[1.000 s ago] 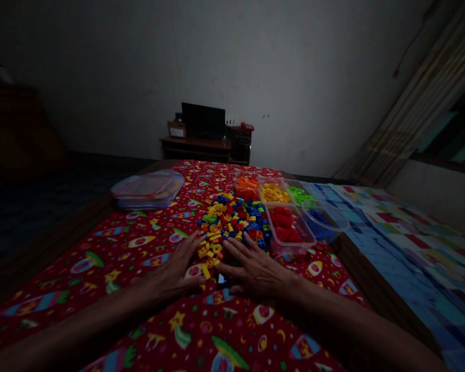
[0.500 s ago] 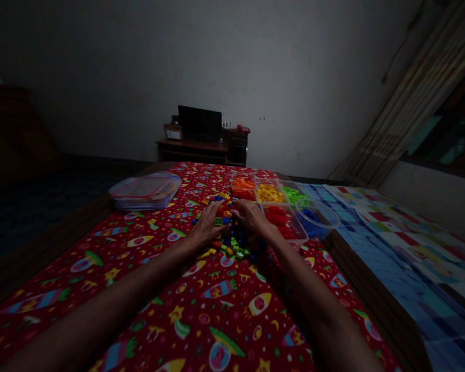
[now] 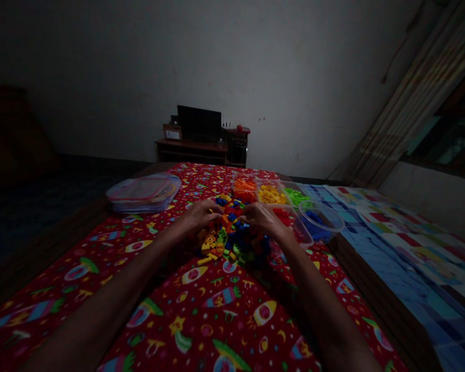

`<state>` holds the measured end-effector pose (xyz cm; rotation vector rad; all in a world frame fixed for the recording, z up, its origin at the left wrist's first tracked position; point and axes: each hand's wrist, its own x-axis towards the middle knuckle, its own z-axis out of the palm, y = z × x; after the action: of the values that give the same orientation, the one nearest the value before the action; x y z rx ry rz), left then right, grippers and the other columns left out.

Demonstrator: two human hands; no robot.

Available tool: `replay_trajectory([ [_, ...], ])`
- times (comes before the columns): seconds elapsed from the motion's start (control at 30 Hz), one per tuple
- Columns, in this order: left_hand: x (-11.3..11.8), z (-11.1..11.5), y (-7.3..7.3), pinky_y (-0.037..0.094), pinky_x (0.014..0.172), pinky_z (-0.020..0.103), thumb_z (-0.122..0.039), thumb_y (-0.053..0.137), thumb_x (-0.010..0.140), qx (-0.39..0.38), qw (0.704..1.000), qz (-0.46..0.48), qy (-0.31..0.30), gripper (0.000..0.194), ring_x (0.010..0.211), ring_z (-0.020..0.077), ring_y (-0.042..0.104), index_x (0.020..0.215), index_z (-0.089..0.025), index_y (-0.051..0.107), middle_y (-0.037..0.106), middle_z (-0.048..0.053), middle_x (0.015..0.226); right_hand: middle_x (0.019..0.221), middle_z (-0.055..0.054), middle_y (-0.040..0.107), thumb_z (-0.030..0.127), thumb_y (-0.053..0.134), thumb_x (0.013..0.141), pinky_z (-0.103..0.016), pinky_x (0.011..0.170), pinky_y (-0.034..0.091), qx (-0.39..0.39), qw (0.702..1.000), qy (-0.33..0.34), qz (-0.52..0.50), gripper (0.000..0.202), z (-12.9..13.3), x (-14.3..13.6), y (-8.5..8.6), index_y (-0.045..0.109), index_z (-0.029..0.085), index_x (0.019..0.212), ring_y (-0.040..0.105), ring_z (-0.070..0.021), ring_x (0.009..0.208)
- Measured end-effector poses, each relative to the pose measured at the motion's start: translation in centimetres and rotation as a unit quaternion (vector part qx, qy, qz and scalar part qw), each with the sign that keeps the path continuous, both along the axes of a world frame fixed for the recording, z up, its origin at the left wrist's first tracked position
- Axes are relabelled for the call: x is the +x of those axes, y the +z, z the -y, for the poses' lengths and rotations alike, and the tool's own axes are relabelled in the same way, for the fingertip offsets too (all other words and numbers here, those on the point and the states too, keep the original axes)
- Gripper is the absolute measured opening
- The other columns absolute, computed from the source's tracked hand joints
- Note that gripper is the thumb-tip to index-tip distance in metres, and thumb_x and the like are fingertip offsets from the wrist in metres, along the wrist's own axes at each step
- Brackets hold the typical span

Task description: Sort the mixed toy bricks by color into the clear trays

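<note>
A pile of small mixed-colour plastic bricks [image 3: 232, 235] lies on a red patterned cloth [image 3: 201, 310]. At the pile's left edge is my left hand [image 3: 203, 214], its fingers bent over the bricks. My right hand [image 3: 259, 216] reaches into the pile from the right, fingers curled down. Whether either hand pinches a brick is too small and dark to tell. Behind and right of the pile, clear containers hold sorted pieces: orange [image 3: 245, 185], yellow [image 3: 272, 195], green [image 3: 296, 197], red [image 3: 282, 216] and blue [image 3: 315, 225].
Stacked clear lids [image 3: 145, 192] lie at the cloth's left. Beyond the far edge stands a desk [image 3: 194, 145] with a dark monitor [image 3: 199, 123]. A blue checked sheet [image 3: 395, 268] covers the surface on the right.
My hands have moved apart, the left one leftward and the right one slightly right. More of the pile's middle and its yellow and orange bricks now show.
</note>
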<state>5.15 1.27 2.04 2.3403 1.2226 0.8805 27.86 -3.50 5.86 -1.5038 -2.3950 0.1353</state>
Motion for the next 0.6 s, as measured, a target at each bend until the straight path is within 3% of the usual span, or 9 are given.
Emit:
replay_trajectory([
  [0.13,0.7,1.0,0.0,0.047,0.078,0.03,-0.031,0.061,0.073,0.029,0.994,-0.07,-0.075,0.015,0.082,0.0208,0.062,0.075,-0.023,0.073,0.068,0.004,0.083,0.084,-0.006,0.07,0.039,0.067,0.081,-0.024,0.062,0.039,-0.011,0.996,0.036,0.086,0.021,0.7,-1.2,-1.3,0.072,0.021,0.089,0.062,-0.0179,0.076],
  [0.3,0.8,1.2,-1.2,0.047,0.079,0.031,-0.027,0.065,0.075,0.096,0.984,-0.127,-0.085,0.012,0.087,0.0217,0.058,0.083,-0.023,0.072,0.063,0.005,0.085,0.105,-0.011,0.068,0.024,0.064,0.082,-0.027,0.078,0.042,0.023,0.988,0.05,0.145,0.022,1.3,-2.1,-3.0,0.068,0.019,0.102,0.061,-0.0222,0.097],
  [0.4,0.9,1.1,-1.7,0.047,0.083,0.033,-0.023,0.056,0.082,0.132,0.984,-0.107,-0.055,0.014,0.091,0.0216,0.058,0.082,-0.021,0.069,0.063,0.006,0.089,0.099,-0.009,0.068,0.025,0.061,0.083,-0.026,0.074,0.042,0.019,0.992,0.039,0.12,0.024,1.0,-1.6,-2.3,0.067,0.018,0.105,0.062,-0.0202,0.091],
  [0.5,1.5,1.1,-2.0,0.045,0.094,0.04,-0.022,0.05,0.086,0.18,0.982,-0.057,-0.026,0.022,0.105,0.0234,0.055,0.101,-0.019,0.066,0.063,0.009,0.106,0.096,-0.01,0.067,0.03,0.056,0.087,-0.025,0.07,0.04,0.049,0.997,-0.014,0.058,0.026,0.7,-0.7,-1.1,0.065,0.014,0.106,0.061,-0.019,0.086],
  [0.6,2.5,1.2,-2.6,0.037,0.105,0.045,-0.015,0.05,0.084,0.204,0.974,-0.057,-0.074,0.04,0.121,0.0246,0.047,0.123,-0.021,0.058,0.057,0.01,0.129,0.087,-0.011,0.066,0.033,0.049,0.091,-0.026,0.066,0.039,0.055,0.996,-0.062,0.018,0.028,0.7,0.1,-0.2,0.065,0.011,0.095,0.059,-0.0185,0.078],
])
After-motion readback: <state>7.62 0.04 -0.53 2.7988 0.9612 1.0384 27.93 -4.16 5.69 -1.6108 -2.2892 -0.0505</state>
